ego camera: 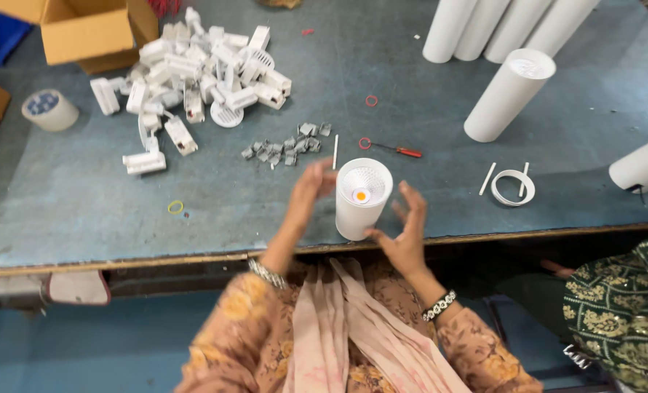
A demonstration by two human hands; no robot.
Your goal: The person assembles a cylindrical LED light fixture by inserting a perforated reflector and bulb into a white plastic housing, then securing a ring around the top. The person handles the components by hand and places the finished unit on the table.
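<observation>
— Nearest to the camera are the two forearms in orange flowered sleeves, with a pink scarf [353, 327] between them. What do you see at the left side?

— At the far left on the blue worktop [62, 204] there is a roll of tape [49, 109], and behind it a cardboard box [91, 29]. Next comes a big heap of white plastic parts [193, 73], and a yellow rubber band [175, 207] lies alone nearer to the front edge.

— And the left hand?

— The left hand [311, 188] is raised just beside the white cylinder lamp [362, 198]. It is a little blurred. The fingers are open and it holds nothing; I cannot tell if it touches the lamp wall.

— Where is the lamp exactly?

— It stands upright near the front edge of the worktop, between both hands, with the open end up and an orange dot inside. Behind it are small grey clips [286, 145] and a screwdriver with a red handle [391, 148].

— The right hand?

— The right hand [405, 231] is at the other side of the lamp, fingers spread wide, the thumb close to the lamp's lower part. It holds nothing.

— Further right?

— A white ring [513, 187] lies flat, then tall white tubes [509, 94] stand behind it. At the right edge another person's green patterned sleeve [622, 306] shows.
</observation>
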